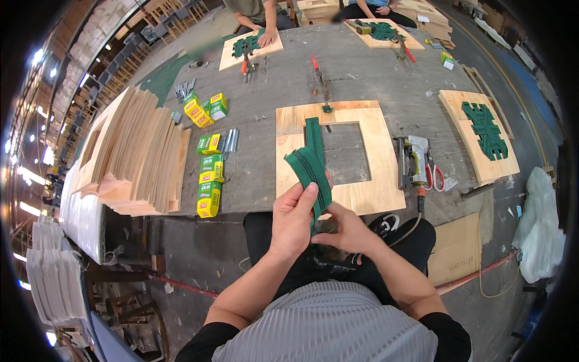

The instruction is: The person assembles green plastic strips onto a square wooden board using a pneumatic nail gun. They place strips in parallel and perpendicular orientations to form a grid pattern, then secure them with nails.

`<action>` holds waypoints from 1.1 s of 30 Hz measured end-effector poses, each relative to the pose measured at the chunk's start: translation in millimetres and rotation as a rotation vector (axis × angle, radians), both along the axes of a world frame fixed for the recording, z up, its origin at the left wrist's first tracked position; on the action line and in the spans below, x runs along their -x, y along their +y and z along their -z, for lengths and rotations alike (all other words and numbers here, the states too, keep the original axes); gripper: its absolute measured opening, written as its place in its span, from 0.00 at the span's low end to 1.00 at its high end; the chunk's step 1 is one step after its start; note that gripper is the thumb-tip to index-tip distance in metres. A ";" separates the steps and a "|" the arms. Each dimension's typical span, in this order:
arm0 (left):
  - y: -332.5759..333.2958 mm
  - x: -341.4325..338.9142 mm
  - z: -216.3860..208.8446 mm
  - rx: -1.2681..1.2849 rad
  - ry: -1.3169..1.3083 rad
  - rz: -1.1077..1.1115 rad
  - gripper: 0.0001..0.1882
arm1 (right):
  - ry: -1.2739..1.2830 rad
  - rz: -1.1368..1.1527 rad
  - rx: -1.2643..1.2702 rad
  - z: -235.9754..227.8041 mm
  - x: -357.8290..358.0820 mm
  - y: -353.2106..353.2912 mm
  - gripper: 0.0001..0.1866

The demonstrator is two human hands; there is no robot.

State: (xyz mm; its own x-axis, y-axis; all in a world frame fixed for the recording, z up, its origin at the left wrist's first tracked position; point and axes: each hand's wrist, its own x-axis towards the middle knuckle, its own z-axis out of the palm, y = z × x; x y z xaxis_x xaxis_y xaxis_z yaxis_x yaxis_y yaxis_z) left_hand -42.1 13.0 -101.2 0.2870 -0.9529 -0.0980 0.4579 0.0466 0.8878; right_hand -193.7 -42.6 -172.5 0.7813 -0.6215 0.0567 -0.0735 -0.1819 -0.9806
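My left hand (292, 220) pinches a bundle of green elastic webbing straps (312, 175) with dark stripes, thumb on top. The strap ends fan out above the fingers, over the near left part of a wooden frame (383, 145). My right hand (350, 232) is beside the lower part of the straps, thumb and forefinger apart; its fingertips come close to the strap edge. Another green strap (312, 130) lies across the frame's left side, its near part hidden behind the bundle. A red-handled toggle clamp (322, 84) stands at the frame's far edge.
A staple gun (416, 160) and red-handled scissors (434, 175) lie right of the frame. Green-yellow boxes (210, 169) and staple strips (230, 140) lie left, beside stacked wooden frames (136, 157). A panel with woven green webbing (485, 130) is at right. Two people work across the table.
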 end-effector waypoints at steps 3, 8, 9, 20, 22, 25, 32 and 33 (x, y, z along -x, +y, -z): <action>-7.5 5.8 -0.1 0.050 -0.017 -0.002 0.19 | -0.051 -0.042 -0.341 24.3 -8.8 -0.7 0.29; -6.0 -5.3 0.0 0.035 0.088 -0.052 0.21 | -0.147 -0.081 -0.398 25.3 -18.7 11.1 0.21; -7.5 -3.1 1.5 0.042 0.105 -0.085 0.22 | -0.121 -0.066 -0.263 27.5 -22.5 16.6 0.20; -2.7 -38.0 -1.8 0.120 0.002 -0.034 0.39 | -0.189 -0.191 -0.765 20.8 -14.0 16.4 0.11; -0.3 -49.8 1.8 0.063 -0.142 -0.018 0.34 | -0.248 -0.238 -0.867 21.5 -3.0 12.9 0.12; -2.5 -52.0 11.1 0.032 -0.394 -0.036 0.22 | -0.163 -0.206 -0.781 34.3 10.3 4.7 0.26; -3.5 6.5 1.9 -0.120 -0.592 -0.136 0.23 | -0.146 0.338 0.339 -2.4 -17.2 21.7 0.41; -3.5 6.6 2.6 -0.094 -0.579 -0.068 0.23 | -0.107 0.294 0.185 -1.6 -15.3 20.5 0.35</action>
State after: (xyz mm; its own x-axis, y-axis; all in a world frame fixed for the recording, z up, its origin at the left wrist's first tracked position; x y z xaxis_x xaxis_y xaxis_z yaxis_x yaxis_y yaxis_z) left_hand -48.6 9.5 -103.8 0.3792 -0.9253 0.0103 -0.1043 -0.0317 0.9940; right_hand -178.4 -22.1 -170.9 0.5543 -0.7902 0.2614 -0.0477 -0.3437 -0.9379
